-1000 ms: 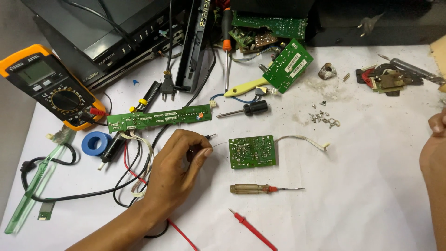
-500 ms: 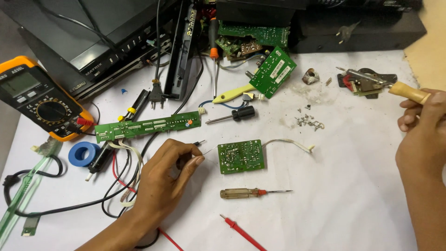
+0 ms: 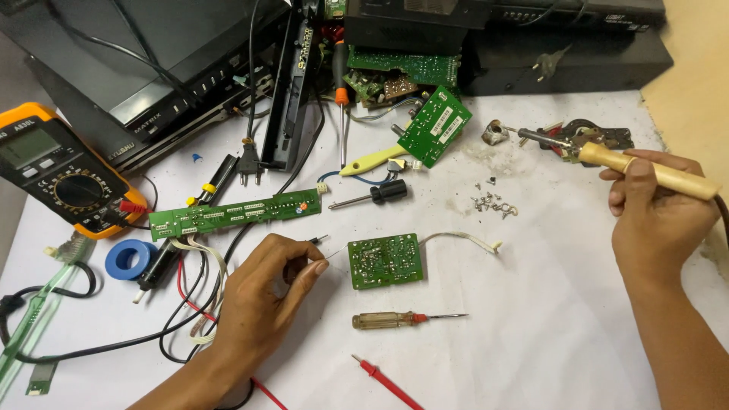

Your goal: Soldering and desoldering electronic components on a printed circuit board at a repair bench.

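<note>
Two hands at a cluttered white electronics bench, one on solder wire, one on a soldering iron.

Left hand [image 3: 262,300] pinches a thin, shiny strand of solder wire [image 3: 332,253] between thumb and fingertips, the strand pointing right toward the small square green circuit board [image 3: 385,260], which lies flat at the table centre with a white lead curling off its right edge. Right hand [image 3: 651,216] is closed around the smooth wooden handle of a soldering iron [image 3: 607,161]; its long axis runs up-left, with the metal tip over a dark stand at upper right, well apart from the board. An amber-handled screwdriver [image 3: 406,320] lies below the board with its shaft pointing right. A long narrow green board [image 3: 235,214] lies left of centre, an orange-cased multimeter [image 3: 57,171] sits far left, and loose screws [image 3: 493,203] are scattered near the iron.
</note>
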